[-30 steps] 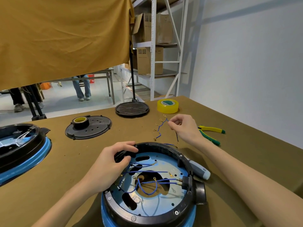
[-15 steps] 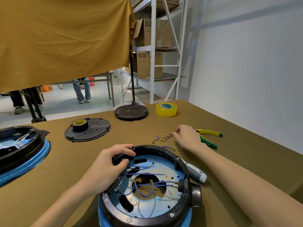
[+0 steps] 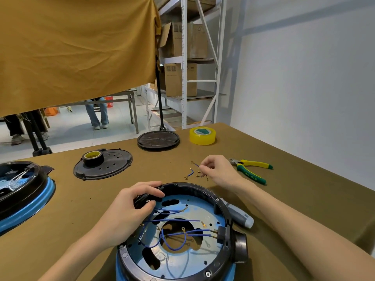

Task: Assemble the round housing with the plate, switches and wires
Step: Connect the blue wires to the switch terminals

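Observation:
The round housing (image 3: 215,201), black-rimmed with a blue plate (image 3: 200,211) inside, lies open-side up at the bottom centre. Blue wires (image 3: 176,220) with brass lugs cross its middle hole and run to a black switch block (image 3: 222,234) on its right wall. My left hand (image 3: 129,213) grips a black switch part (image 3: 145,198) at the rim's upper left. My right hand (image 3: 218,169) rests on the table behind the housing, fingers pinched on short loose blue wires (image 3: 191,172) with lugs lying there.
Green-yellow pliers (image 3: 251,169) lie right of my right hand. A grey screwdriver handle (image 3: 240,216) lies against the housing's right side. Yellow tape roll (image 3: 202,135), two black round covers (image 3: 105,165) (image 3: 158,139), a second housing (image 3: 22,189) at left.
My right hand came down from holding a wire in the air to the table among the loose wires. The left hand kept its grip at the rim.

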Demonstrator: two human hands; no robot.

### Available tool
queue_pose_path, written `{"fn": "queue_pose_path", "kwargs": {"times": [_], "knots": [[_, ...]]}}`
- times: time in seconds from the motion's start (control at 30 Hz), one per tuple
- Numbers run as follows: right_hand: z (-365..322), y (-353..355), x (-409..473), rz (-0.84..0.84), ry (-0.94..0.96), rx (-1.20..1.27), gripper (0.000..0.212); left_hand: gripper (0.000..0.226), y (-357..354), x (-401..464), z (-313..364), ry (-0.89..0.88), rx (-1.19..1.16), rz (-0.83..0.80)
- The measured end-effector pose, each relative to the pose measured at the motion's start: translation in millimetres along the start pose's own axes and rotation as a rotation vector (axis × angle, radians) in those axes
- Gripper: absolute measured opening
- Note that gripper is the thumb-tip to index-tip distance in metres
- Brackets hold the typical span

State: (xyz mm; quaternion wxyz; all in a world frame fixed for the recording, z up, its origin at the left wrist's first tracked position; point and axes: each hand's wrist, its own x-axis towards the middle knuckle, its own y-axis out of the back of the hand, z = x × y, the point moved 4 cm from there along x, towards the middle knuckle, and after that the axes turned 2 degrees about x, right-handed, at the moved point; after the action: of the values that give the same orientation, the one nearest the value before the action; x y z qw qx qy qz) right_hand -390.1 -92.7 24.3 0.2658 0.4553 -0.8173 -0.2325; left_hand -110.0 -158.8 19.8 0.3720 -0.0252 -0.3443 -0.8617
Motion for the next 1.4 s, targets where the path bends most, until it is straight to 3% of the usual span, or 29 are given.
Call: {"fn": "queue_pose_path", "kwargs": {"times": [0.2, 0.43, 0.53, 0.67, 0.8, 1.03, 1.23, 1.4], "knots": [[-30, 3, -29, -0.119, -0.066, 0.594, 0.01, 0.046, -3, 5, -1, 0.026, -0.031, -0.012], [-57, -3, -51, -0.232, -0.121, 0.927, 0.013, 0.039, -3, 6, 1, 0.004, -0.071, 0.018], [-65, -6, -58, -0.247, -0.113, 0.932, 0.034, 0.038, -3, 5, 0, 0.011, -0.091, 0.011], [-72, -7, -70, -0.336, -0.065, 0.965, 0.043, 0.035, -4, 7, -1, 0.022, -0.086, 0.004], [-74, -7, -82, -0.375, 0.0, 0.895, 0.03, 0.035, -4, 7, -1, 0.028, -0.075, 0.001], [-76, -8, -93, -0.202, 0.092, 0.498, 0.012, 0.021, 4, 2, 26, -0.094, -0.019, 0.134], [-84, -8, -101, -0.208, 0.123, 0.451, 0.012, 0.017, 11, -3, 54, -0.178, -0.187, 0.177], [-90, -9, -108, -0.206, 0.164, 0.406, 0.01, 0.011, 10, -5, 56, -0.189, -0.195, 0.176]]}}
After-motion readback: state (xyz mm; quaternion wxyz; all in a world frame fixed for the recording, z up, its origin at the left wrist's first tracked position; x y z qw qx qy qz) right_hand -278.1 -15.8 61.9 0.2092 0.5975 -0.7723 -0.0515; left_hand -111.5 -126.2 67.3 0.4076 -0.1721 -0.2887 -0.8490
